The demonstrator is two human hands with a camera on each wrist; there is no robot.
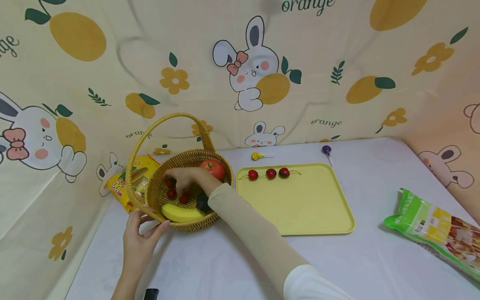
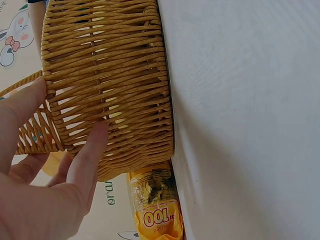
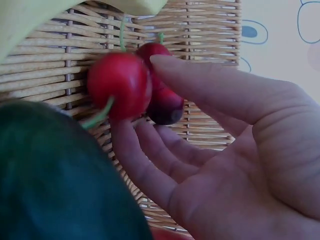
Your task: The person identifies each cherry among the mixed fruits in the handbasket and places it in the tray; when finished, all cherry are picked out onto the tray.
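A wicker basket with a tall handle stands at the left of the table. My left hand holds its near-left rim by the handle's foot, thumb and fingers spread around the weave. My right hand reaches down inside. Its thumb and forefinger pinch a red cherry with a green stem. Right behind that, a darker cherry lies against the wicker wall. Also in the basket are a banana, a red apple and a dark green fruit, partly hidden by my right sleeve.
Three cherries lie in a row on a yellow tray right of the basket. Beyond it lie a yellow lollipop and a purple lollipop. A yellow snack bag sits behind the basket; a green food bag lies far right.
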